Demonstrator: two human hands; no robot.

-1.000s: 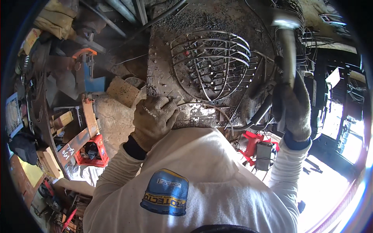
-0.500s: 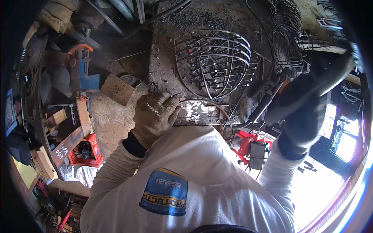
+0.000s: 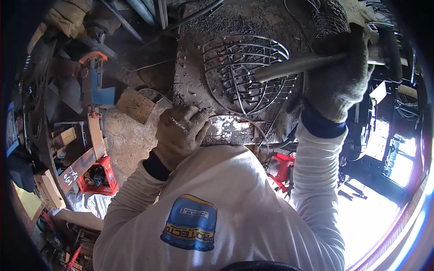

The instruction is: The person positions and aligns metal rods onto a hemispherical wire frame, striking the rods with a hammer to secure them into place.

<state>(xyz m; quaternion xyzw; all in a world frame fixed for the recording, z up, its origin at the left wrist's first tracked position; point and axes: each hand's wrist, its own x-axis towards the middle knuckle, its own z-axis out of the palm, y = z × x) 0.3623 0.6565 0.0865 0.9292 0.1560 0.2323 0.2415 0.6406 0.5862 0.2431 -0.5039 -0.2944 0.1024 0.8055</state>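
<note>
My left hand (image 3: 181,131), in a tan work glove, rests on the near left corner of the workbench with curled fingers. From those fingers a thin curved metal rod (image 3: 244,118) arcs to the right and over the near edge; the grip itself is partly hidden. My gloved right hand (image 3: 337,83) is closed round the handle of a hammer (image 3: 289,67), raised over the right side. Its dark head lies to the right of the hand, and the handle end points left over the welded rod frame (image 3: 248,74). That half-round frame of bent bars lies flat on the bench.
The dark workbench (image 3: 192,49) is strewn with metal bits. Wire coils (image 3: 332,18) lie at its far right. A blue clamp-like tool (image 3: 97,88) stands at left, above a red crate (image 3: 101,178). A red object (image 3: 282,169) stands below the bench's near edge.
My right hand has swung left and inward with the hammer, from the far right, and is less blurred now. The left hand and the rod frame stay in place.
</note>
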